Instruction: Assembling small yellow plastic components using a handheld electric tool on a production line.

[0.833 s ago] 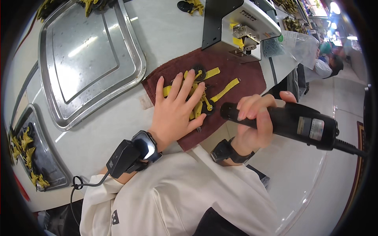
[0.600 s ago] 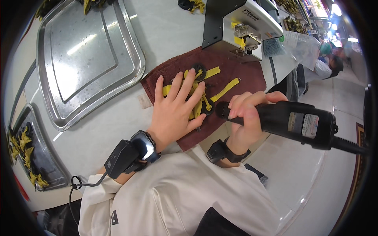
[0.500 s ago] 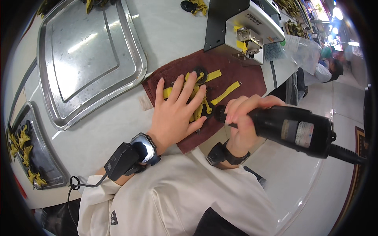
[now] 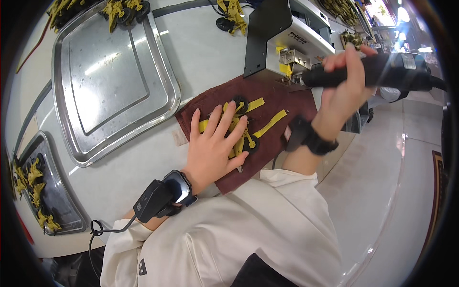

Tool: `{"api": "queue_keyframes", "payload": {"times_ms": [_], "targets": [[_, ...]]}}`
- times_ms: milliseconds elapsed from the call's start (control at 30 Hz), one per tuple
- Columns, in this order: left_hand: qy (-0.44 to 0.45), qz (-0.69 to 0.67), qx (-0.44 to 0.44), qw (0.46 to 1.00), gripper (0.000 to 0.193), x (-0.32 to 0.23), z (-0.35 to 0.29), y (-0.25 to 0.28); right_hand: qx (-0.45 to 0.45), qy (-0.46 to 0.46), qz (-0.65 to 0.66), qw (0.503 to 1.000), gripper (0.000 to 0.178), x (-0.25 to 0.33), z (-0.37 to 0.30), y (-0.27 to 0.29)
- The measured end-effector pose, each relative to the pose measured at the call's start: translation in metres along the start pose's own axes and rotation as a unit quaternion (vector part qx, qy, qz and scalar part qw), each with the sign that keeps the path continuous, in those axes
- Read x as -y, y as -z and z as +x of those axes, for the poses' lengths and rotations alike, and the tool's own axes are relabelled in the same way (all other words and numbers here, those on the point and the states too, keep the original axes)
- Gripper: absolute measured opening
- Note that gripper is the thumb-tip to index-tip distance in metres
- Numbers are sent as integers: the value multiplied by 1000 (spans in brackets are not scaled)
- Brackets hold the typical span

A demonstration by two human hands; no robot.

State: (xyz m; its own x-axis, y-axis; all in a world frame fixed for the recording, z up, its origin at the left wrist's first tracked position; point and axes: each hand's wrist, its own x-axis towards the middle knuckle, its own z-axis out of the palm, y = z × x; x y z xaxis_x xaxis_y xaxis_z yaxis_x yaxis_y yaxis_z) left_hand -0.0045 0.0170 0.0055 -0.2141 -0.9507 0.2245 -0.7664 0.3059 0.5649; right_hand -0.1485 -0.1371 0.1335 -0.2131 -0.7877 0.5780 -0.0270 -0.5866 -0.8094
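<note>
My left hand (image 4: 213, 150) lies flat with fingers spread on a yellow plastic assembly with black wheels (image 4: 249, 142), perhaps a toy vehicle. Part of that piece is hidden under the fingers; two yellow strips stick out to the right. It rests on a dark red cloth (image 4: 294, 103). My right hand (image 4: 351, 79) is wrapped round a black corded electric screwdriver (image 4: 394, 71), held roughly level. Its tip end is at the metal block (image 4: 295, 58) on the front of a grey and black box-shaped machine (image 4: 267, 40); whether they touch I cannot tell.
A large metal tray (image 4: 112, 81) lies at the left, with several yellow and black assemblies (image 4: 125, 13) at its far edge. A smaller tray (image 4: 60, 201) at the far left holds more. Another yellow piece (image 4: 233, 16) lies behind the cloth. Tiled floor (image 4: 382, 191) shows at the right.
My right hand has carried the electric screwdriver up and away from the yellow assembly to the front of the machine. My left hand stays on the assembly. The view has shifted slightly.
</note>
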Motion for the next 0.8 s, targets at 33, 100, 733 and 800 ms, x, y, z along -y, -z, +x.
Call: {"api": "queue_keyframes", "payload": {"times_ms": [33,100,733,800], "targets": [[1,-11,6,1000,67,1,1,2,51,-34,55,997,37,10,-16,3],[0,-14,6,1000,68,4,2,-1,134,-52,149,978,48,22,-55,9],[-3,3,29,1000,71,3,-3,-3,383,-102,113,911,62,36,-123,33],[-7,-2,34,999,71,1,-4,-3,339,-69,152,926,63,37,-131,36]]}}
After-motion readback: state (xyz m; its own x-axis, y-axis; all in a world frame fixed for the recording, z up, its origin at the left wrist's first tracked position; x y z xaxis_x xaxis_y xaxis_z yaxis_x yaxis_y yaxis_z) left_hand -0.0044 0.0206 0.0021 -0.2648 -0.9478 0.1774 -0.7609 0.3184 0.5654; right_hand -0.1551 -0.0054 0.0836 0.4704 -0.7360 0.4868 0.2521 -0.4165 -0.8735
